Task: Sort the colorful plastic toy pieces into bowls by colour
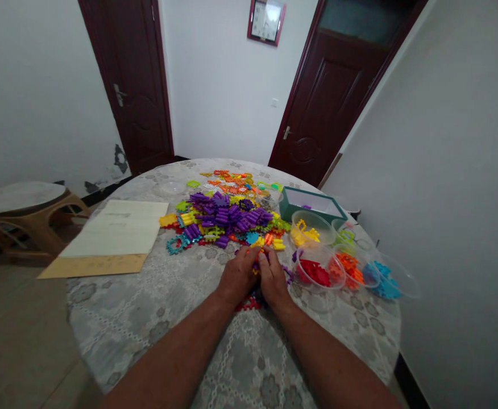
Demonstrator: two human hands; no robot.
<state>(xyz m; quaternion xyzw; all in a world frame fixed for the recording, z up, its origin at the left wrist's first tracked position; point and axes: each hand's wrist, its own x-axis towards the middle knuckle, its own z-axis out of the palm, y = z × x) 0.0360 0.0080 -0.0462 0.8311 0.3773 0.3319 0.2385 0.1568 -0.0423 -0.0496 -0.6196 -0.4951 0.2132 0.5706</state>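
My left hand [240, 275] and my right hand [273, 277] meet near the middle of the table, fingers curled and thumbs side by side. Between them show bits of orange, yellow and purple plastic building pieces, mostly covered by the fingers. Just beyond lies a heap of purple building pieces [227, 215], mixed with yellow, teal, green and red ones. Yellow and orange pieces [270, 241] touch or lie close to my fingertips. Below my hands, red pieces [249, 303] lie on the cloth, partly hidden by my wrists.
To the right stand clear bowls with red pieces [315, 272], yellow pieces [305, 233], orange pieces [348, 270] and blue pieces [383, 280]. Behind them is a green-rimmed box [312, 203]. Cream paper [116, 227] lies on the left over a brown sheet [95, 265]. A stool [27, 210] stands beside the table.
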